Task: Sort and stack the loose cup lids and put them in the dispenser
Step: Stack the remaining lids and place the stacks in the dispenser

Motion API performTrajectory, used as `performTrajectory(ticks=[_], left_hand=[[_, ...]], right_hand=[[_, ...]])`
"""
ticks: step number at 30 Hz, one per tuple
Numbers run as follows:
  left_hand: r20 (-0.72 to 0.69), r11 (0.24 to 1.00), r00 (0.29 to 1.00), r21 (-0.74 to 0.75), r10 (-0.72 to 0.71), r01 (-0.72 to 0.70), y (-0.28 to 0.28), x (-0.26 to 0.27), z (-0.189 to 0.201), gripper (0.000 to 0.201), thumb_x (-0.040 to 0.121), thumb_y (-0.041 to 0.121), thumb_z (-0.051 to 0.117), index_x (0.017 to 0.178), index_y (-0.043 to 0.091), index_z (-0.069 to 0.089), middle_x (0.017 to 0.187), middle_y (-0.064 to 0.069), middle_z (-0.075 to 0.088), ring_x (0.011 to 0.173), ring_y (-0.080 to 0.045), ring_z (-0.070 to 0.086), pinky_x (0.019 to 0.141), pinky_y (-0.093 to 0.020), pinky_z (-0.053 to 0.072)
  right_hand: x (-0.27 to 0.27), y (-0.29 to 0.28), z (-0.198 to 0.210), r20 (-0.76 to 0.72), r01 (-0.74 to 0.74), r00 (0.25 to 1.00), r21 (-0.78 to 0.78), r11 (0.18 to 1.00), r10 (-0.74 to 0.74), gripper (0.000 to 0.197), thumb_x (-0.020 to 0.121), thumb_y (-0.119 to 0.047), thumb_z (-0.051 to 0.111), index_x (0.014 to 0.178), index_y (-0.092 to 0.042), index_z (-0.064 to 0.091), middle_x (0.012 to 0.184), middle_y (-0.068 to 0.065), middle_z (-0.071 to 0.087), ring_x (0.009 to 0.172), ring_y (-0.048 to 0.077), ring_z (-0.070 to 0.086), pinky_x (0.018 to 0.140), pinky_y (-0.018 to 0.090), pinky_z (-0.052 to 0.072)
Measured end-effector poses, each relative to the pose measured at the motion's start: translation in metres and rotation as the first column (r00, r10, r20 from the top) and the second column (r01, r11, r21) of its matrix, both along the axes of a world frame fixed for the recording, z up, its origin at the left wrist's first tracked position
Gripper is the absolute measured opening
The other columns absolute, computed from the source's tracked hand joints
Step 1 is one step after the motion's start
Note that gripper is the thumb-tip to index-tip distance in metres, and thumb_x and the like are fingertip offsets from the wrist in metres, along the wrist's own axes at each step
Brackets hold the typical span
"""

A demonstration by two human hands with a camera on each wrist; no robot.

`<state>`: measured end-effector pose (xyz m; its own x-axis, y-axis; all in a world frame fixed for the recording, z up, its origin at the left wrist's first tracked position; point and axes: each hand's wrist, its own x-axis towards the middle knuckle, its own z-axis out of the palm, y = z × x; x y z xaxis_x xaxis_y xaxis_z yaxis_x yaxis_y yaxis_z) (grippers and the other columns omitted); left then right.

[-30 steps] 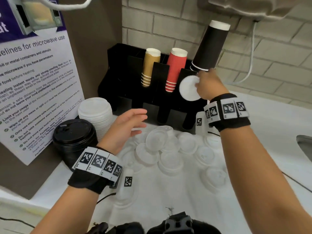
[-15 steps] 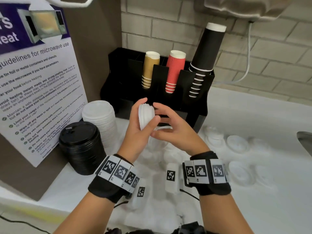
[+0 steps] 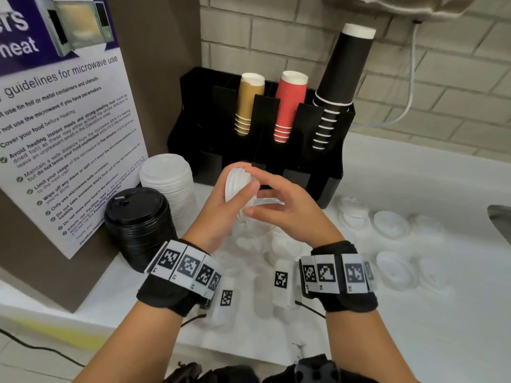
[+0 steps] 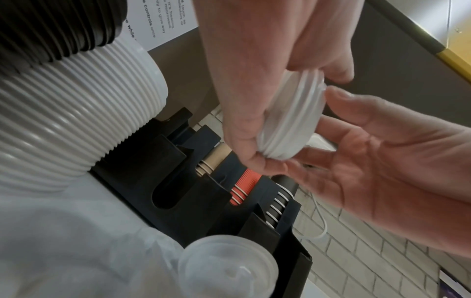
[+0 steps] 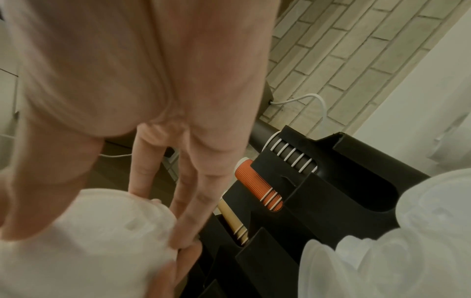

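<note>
Two hands meet just in front of the black dispenser (image 3: 257,139). The left hand (image 3: 221,208) grips a small stack of white lids (image 3: 237,183) on edge, thumb on one rim and fingers curled round the far rim; the wrist view shows several nested rims. The right hand (image 3: 284,205) has its fingers spread and relaxed, fingertips (image 3: 250,212) touching the face and edge of that stack, not closed around it. Loose translucent lids (image 3: 390,225) lie scattered flat on the white counter (image 3: 414,313), some beneath the hands, others well apart to the right, near the steel sink edge (image 3: 500,219). At left a tall white lid stack (image 3: 168,183) stands touching a black lid stack (image 3: 138,222), both close against the poster board (image 3: 63,128). Tan cups (image 3: 249,103), red cups (image 3: 290,106) and black cups (image 3: 340,84) fill the dispenser's upper slots; its lower front bays (image 3: 296,178) are dark and open toward the hands. Bare counter shows between the wrists and its near edge
</note>
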<state>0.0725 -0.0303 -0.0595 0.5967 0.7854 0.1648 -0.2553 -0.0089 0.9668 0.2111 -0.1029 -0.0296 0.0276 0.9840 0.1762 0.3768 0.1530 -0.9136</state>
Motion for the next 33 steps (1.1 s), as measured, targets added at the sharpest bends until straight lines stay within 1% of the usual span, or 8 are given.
performTrajectory(ticks=[4,6,12,18,22,26,29,33], left_hand=[[-0.007,0.994,0.994,0.009,0.112,-0.112,0.009,-0.005,-0.001,0.041,0.076,0.033,0.069,0.112,0.036,0.052,0.108,0.014,0.056,0.095,0.0,0.059,0.076,-0.023,0.05],[-0.002,0.991,0.991,-0.018,0.134,-0.134,0.013,-0.009,-0.003,0.04,0.076,0.028,0.067,0.109,0.041,0.049,0.113,0.013,0.049,0.099,-0.007,0.054,0.077,-0.024,0.048],[-0.02,0.99,0.991,-0.058,0.129,-0.13,0.016,-0.012,-0.006,0.032,0.077,0.028,0.063,0.104,0.037,0.05,0.113,-0.003,0.044,0.097,-0.018,0.046,0.08,-0.034,0.041],[-0.083,0.987,0.984,0.046,0.158,-0.154,0.015,-0.007,-0.015,0.037,0.083,0.033,0.067,0.116,0.034,0.052,0.103,0.024,0.056,0.097,0.005,0.055,0.076,-0.011,0.047],[-0.14,0.981,0.971,0.019,0.195,-0.194,0.011,0.001,-0.011,0.061,0.067,0.062,0.066,0.123,0.043,0.048,0.141,-0.011,0.04,0.131,-0.028,0.043,0.107,-0.049,0.042],[-0.073,0.976,0.978,-0.074,0.197,-0.203,0.009,0.007,-0.007,0.064,0.067,0.062,0.068,0.124,0.039,0.048,0.14,-0.011,0.043,0.128,-0.028,0.049,0.102,-0.05,0.047],[-0.012,0.978,0.992,-0.169,0.123,-0.124,0.01,0.007,-0.008,0.054,0.081,0.058,0.064,0.125,0.031,0.049,0.129,-0.014,0.055,0.111,-0.027,0.062,0.079,-0.039,0.057],[-0.014,0.979,0.999,-0.201,0.029,-0.032,0.011,0.004,-0.004,0.063,0.077,0.063,0.058,0.128,0.025,0.052,0.127,-0.014,0.06,0.113,-0.026,0.063,0.08,-0.04,0.056]], right_hand=[[0.011,0.009,-0.008,0.149,0.208,0.968,-0.019,0.978,-0.203,0.036,0.098,-0.024,0.052,0.132,-0.033,0.052,0.124,-0.001,0.059,0.11,0.002,0.055,0.091,0.009,0.042],[0.023,0.012,-0.017,0.355,0.384,0.874,-0.089,0.919,-0.331,0.029,0.1,-0.022,0.043,0.124,-0.032,0.057,0.122,0.007,0.055,0.115,0.018,0.047,0.1,0.024,0.038],[0.023,0.016,-0.04,0.637,0.419,0.77,-0.448,0.789,-0.047,0.036,0.101,-0.031,0.035,0.133,-0.041,0.049,0.143,0.009,0.037,0.133,0.033,0.023,0.11,0.045,0.024],[0.012,0.019,-0.036,0.486,0.425,0.83,-0.229,0.876,-0.275,0.039,0.096,-0.025,0.055,0.133,-0.013,0.055,0.132,0.01,0.046,0.117,0.026,0.051,0.097,0.024,0.04],[-0.008,0.017,-0.019,0.276,0.309,0.91,0.047,0.95,-0.31,0.032,0.089,-0.014,0.064,0.121,-0.016,0.062,0.115,0.003,0.05,0.097,0.011,0.058,0.085,0.008,0.047],[-0.018,0.012,-0.008,0.072,0.192,0.978,0.081,0.978,-0.197,0.057,0.083,-0.011,0.069,0.132,-0.033,0.049,0.117,0.002,0.05,0.097,0.01,0.061,0.079,0.019,0.054],[-0.016,0.01,-0.008,-0.011,0.087,0.996,0.016,0.996,-0.087,0.078,0.078,-0.012,0.077,0.141,-0.036,0.037,0.124,0.001,0.049,0.098,0.009,0.061,0.078,0.022,0.054],[-0.007,0.007,-0.007,0.064,0.063,0.996,0.006,0.998,-0.063,0.062,0.083,-0.02,0.073,0.135,-0.038,0.044,0.133,-0.007,0.048,0.115,0.005,0.052,0.095,0.035,0.051]])
